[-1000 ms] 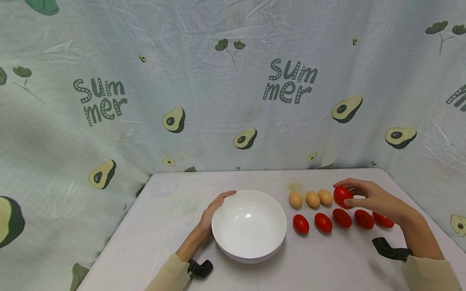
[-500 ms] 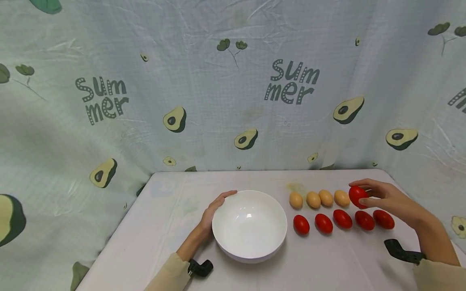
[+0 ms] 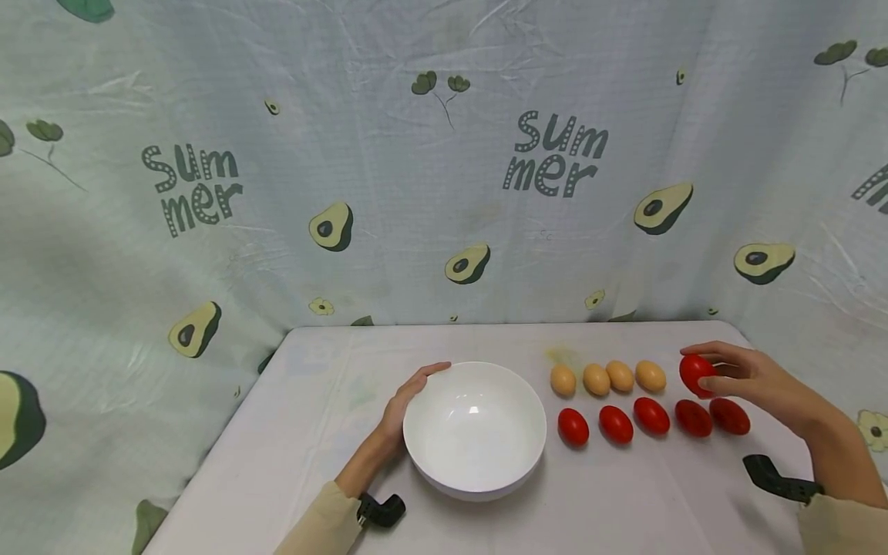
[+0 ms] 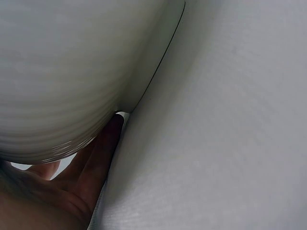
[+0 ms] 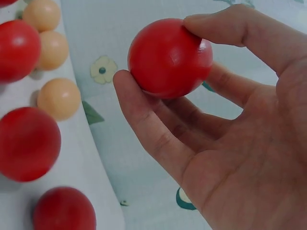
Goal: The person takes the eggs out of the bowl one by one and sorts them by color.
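My right hand (image 3: 745, 378) pinches a red tomato (image 3: 696, 375) (image 5: 169, 57) between thumb and fingers, just above the table at the right end of a row of tan eggs (image 3: 607, 378). Several more red tomatoes (image 3: 652, 416) lie in a row in front of the eggs. My left hand (image 3: 405, 401) rests flat against the left side of a white bowl (image 3: 475, 428), fingers (image 4: 103, 153) straight along its wall (image 4: 72, 72). The bowl holds nothing.
The white table (image 3: 333, 401) ends close behind the eggs and just right of my right hand. An avocado-print curtain (image 3: 444, 169) hangs behind and around it. Black wrist mounts (image 3: 773, 478) sit near both sleeves.
My right hand carried the red tomato to the right, from beside the third egg to past the fourth egg, which is now uncovered. The left hand and bowl stayed put.
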Action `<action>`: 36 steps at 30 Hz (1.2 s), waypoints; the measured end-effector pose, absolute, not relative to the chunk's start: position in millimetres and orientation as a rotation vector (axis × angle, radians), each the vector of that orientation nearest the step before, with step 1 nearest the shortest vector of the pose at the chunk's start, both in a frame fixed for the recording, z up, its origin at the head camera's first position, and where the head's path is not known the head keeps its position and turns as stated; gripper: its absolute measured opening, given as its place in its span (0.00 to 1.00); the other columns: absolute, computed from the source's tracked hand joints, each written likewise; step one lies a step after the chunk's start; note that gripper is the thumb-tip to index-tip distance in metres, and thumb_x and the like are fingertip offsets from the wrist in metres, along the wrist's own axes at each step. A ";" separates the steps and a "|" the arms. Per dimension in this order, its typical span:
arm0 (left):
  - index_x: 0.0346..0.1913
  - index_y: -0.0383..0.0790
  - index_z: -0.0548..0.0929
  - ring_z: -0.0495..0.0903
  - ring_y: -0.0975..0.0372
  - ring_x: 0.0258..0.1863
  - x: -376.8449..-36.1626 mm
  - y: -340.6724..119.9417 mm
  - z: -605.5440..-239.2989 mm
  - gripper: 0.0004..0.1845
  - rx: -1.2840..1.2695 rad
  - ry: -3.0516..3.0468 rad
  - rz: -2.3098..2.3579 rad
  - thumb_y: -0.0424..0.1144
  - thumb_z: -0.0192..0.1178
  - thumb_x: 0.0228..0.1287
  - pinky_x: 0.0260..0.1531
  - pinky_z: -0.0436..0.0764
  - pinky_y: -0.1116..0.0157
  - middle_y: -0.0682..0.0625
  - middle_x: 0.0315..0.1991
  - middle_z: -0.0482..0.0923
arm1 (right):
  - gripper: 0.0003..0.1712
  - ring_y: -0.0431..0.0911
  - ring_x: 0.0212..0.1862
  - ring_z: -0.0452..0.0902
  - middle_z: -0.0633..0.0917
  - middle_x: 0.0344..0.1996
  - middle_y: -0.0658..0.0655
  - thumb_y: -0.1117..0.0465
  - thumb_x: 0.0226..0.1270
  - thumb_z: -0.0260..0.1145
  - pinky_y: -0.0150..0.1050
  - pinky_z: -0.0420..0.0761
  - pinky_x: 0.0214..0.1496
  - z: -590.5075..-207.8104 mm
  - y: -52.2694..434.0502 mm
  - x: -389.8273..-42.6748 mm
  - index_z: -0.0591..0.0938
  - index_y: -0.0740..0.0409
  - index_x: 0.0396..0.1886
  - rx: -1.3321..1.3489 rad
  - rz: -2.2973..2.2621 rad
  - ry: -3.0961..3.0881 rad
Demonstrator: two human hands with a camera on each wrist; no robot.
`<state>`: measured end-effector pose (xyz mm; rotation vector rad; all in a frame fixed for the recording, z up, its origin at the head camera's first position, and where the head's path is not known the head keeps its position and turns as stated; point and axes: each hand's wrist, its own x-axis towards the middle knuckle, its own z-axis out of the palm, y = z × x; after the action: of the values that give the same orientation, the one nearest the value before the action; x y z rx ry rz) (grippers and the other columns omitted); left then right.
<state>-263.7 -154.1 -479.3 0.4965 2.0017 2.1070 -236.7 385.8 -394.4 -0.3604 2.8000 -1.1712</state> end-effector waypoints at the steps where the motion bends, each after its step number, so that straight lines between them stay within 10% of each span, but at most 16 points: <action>1: 0.77 0.41 0.67 0.59 0.54 0.81 -263.5 -153.9 -479.1 0.29 0.488 2.004 2.107 0.48 0.31 0.84 0.64 0.73 0.77 0.47 0.80 0.62 | 0.32 0.31 0.52 0.74 0.79 0.54 0.40 0.53 0.72 0.66 0.52 0.84 0.48 -395.1 386.8 -236.6 0.70 0.59 0.71 -0.351 -1.169 2.799; 12: 0.78 0.43 0.66 0.67 0.65 0.74 -262.6 -154.1 -478.7 0.29 0.473 2.003 2.094 0.47 0.29 0.84 0.63 0.75 0.75 0.49 0.79 0.63 | 0.37 0.48 0.56 0.75 0.75 0.64 0.74 0.51 0.73 0.65 0.65 0.84 0.49 -405.1 403.1 -233.9 0.65 0.65 0.73 -0.235 -1.122 2.826; 19: 0.78 0.39 0.65 0.67 0.61 0.75 -264.5 -154.6 -480.1 0.30 0.507 2.001 2.096 0.48 0.30 0.84 0.62 0.75 0.75 0.43 0.80 0.61 | 0.30 0.24 0.45 0.75 0.77 0.46 0.25 0.52 0.75 0.64 0.48 0.87 0.46 -407.8 416.6 -231.5 0.69 0.55 0.71 -0.226 -1.169 2.855; 21: 0.78 0.38 0.64 0.64 0.57 0.77 -264.2 -155.3 -479.9 0.30 0.518 2.008 2.093 0.49 0.30 0.85 0.63 0.74 0.76 0.43 0.80 0.61 | 0.29 0.22 0.43 0.75 0.78 0.46 0.26 0.53 0.76 0.63 0.47 0.87 0.45 -408.3 418.7 -231.2 0.68 0.55 0.71 -0.222 -1.181 2.855; 29: 0.78 0.38 0.65 0.64 0.57 0.78 -264.1 -156.7 -481.3 0.30 0.500 2.005 2.105 0.47 0.29 0.85 0.63 0.75 0.75 0.45 0.80 0.60 | 0.36 0.22 0.42 0.72 0.71 0.62 0.81 0.53 0.77 0.62 0.54 0.88 0.47 -409.9 426.3 -230.8 0.60 0.72 0.70 -0.143 -1.143 2.890; 36: 0.78 0.39 0.65 0.63 0.59 0.78 -264.5 -157.0 -482.8 0.30 0.506 2.006 2.109 0.49 0.30 0.85 0.64 0.74 0.75 0.45 0.81 0.60 | 0.36 0.19 0.40 0.68 0.69 0.62 0.84 0.55 0.79 0.60 0.34 0.87 0.40 -415.8 439.0 -230.0 0.59 0.77 0.70 -0.096 -1.123 2.913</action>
<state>-264.5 -157.0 -482.8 0.5058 2.0061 2.1088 -230.0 439.0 -415.8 -0.0963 2.9129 -1.1230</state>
